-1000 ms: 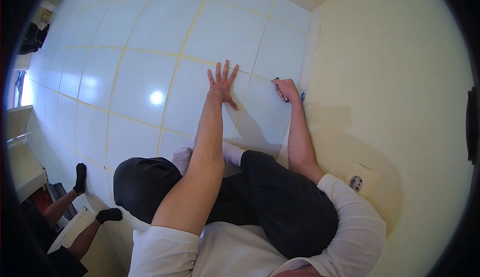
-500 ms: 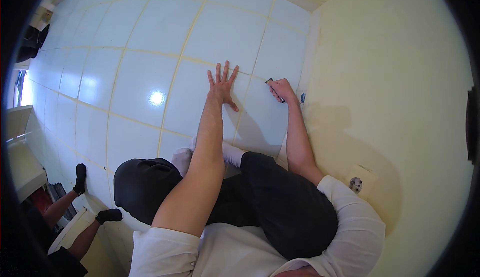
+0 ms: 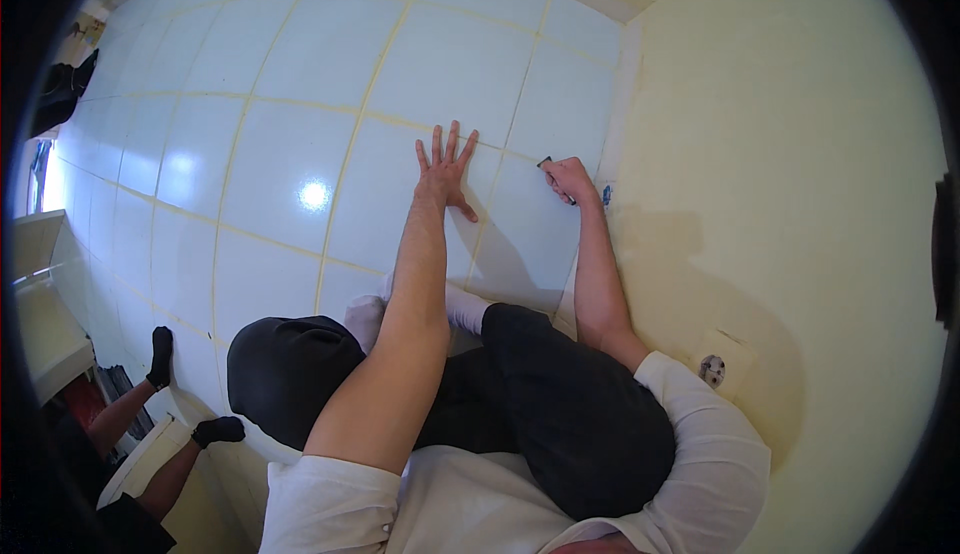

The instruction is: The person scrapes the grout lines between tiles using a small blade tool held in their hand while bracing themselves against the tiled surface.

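Observation:
My left hand (image 3: pixel 443 172) lies flat on the pale blue tiled floor (image 3: pixel 430 64), its fingers spread across a yellowish grout line. Closer to the wall, my right hand (image 3: pixel 568 180) is closed around a slim black hand tool (image 3: pixel 545 163). One end of this tool pokes out past my fingers and rests at or just above the grout line beside it. The other end shows below my fist. My grip hides its middle, so its exact kind cannot be made out.
A cream wall (image 3: pixel 780 134) rises close along my right side, with a wall socket (image 3: pixel 712 370) low on it. My bent legs in black trousers (image 3: pixel 590 414) are under my arms. At lower left, another person's feet in black socks (image 3: pixel 218 432) rest near a pale cabinet (image 3: pixel 50 334).
My right hand and the black tool have shifted slightly right, toward the wall. The left hand stays in place.

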Demonstrator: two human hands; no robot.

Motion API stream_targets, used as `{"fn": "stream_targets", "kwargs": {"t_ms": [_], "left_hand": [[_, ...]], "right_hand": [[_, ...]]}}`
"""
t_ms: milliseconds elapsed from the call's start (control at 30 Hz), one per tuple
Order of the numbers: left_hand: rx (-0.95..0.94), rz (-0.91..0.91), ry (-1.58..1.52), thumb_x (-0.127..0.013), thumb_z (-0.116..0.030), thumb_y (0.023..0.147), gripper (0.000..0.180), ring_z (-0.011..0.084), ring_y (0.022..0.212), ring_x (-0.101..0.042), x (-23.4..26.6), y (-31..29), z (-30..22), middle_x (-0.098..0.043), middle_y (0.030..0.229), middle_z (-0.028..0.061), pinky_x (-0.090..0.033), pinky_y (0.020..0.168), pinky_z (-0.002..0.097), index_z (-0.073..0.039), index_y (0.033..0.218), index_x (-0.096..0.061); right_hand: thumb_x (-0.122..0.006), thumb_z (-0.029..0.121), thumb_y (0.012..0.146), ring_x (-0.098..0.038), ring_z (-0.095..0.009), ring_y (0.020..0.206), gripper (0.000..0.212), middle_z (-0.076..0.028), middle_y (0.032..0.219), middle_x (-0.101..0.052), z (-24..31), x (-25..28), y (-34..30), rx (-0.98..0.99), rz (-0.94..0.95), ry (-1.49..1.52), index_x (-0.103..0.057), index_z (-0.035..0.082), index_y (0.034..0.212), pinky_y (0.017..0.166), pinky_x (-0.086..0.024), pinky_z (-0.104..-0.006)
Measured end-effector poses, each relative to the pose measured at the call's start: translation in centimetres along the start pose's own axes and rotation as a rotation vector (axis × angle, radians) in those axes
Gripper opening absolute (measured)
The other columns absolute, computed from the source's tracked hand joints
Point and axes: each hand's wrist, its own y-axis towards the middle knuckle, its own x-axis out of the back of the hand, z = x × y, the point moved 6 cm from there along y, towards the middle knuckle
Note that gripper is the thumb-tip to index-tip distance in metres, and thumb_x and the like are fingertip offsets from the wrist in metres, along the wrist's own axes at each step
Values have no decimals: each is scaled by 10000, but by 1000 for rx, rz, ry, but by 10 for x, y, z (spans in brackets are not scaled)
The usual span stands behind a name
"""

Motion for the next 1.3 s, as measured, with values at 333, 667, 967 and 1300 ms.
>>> {"fn": "stream_targets", "kwargs": {"t_ms": [333,667,967,1300], "left_hand": [[-1,2,-15,-997,-522,275,1766,443,1516,222,0,-2,-1,212,1678,146,57,1153,744,-331,1610,142],[4,29,-8,-1000,-520,296,1755,447,1511,232,1,-2,-1,215,1676,156,60,1150,745,-328,1610,147],[2,26,-3,-999,-524,294,1758,452,1512,225,-1,-2,0,220,1675,153,49,1148,751,-321,1610,148],[20,35,5,-999,-522,282,1771,437,1514,231,0,-5,2,228,1673,146,65,1159,733,-322,1608,157]], "right_hand": [[-657,289,878,-442,-143,350,387,-59,491,-517,8,-3,-2,-21,-26,-61,-598,-3,631,349,-347,-323],[-654,297,873,-475,-162,393,382,-75,518,-544,1,9,3,-85,-9,-109,-620,2,633,391,-382,-351],[-643,273,920,-588,-181,516,337,-116,687,-669,-1,38,4,-293,-55,-479,-667,-35,786,482,-471,-364],[-620,188,907,-640,-218,536,279,-156,718,-715,9,53,-2,-257,-169,-635,-705,-62,818,532,-521,-364]]}}
